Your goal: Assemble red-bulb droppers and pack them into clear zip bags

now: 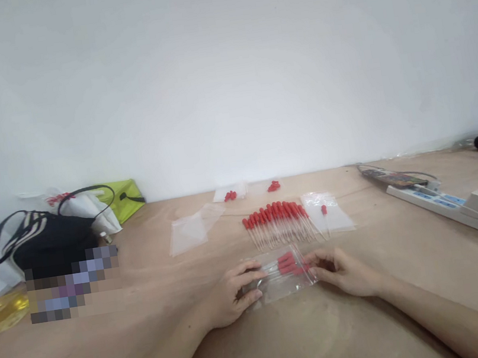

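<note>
From my head view, my left hand [237, 293] and right hand [341, 271] grip opposite ends of a clear plastic zip bag [280, 283] at the brown table's [316, 335] middle. Several red-headed, thin pale sticks [286, 263] are already inside; a loose row [275, 214] beyond is still unbagged.

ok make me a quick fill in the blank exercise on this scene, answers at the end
1. Of the two hands, the ____ one is nearer the coloured tips inside the clear bag.
2. Those tips are ____ in colour.
3. The black bag lies in the ____ half of the view.

Missing words: right; red; left
</note>
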The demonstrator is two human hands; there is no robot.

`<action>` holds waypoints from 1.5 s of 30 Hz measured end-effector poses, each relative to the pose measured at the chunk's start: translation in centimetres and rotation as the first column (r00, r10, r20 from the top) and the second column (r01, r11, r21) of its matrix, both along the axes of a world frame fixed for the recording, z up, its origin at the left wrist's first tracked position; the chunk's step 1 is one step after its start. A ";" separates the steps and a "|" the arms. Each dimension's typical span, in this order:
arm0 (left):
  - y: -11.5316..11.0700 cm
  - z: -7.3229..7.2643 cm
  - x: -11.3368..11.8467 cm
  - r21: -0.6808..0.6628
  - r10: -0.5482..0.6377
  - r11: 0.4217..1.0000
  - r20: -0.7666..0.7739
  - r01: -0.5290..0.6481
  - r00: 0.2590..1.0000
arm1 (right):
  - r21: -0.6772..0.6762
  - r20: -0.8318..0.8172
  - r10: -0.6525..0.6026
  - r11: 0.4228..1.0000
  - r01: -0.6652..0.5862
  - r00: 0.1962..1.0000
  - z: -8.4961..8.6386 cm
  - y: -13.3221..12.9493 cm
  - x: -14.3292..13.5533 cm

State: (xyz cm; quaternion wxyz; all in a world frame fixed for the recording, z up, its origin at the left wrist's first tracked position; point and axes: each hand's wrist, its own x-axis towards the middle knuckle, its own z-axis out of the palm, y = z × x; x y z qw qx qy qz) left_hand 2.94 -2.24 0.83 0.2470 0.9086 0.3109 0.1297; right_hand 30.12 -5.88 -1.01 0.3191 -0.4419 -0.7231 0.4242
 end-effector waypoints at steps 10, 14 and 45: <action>0.1 -0.3 -0.1 0.015 -0.004 1.000 -0.003 0.004 1.000 | 0.106 0.050 0.004 0.994 -0.009 0.999 -0.2 0.5 -1.3; 0.0 -0.3 -0.1 0.038 -0.029 0.999 0.027 0.028 0.999 | 0.181 0.115 -0.293 0.946 0.270 0.949 0.2 2.1 0.8; -0.2 0.0 -0.1 0.079 -0.061 0.994 -0.107 0.070 0.992 | -0.096 -0.459 -0.540 0.819 0.566 0.705 -0.8 2.1 -0.1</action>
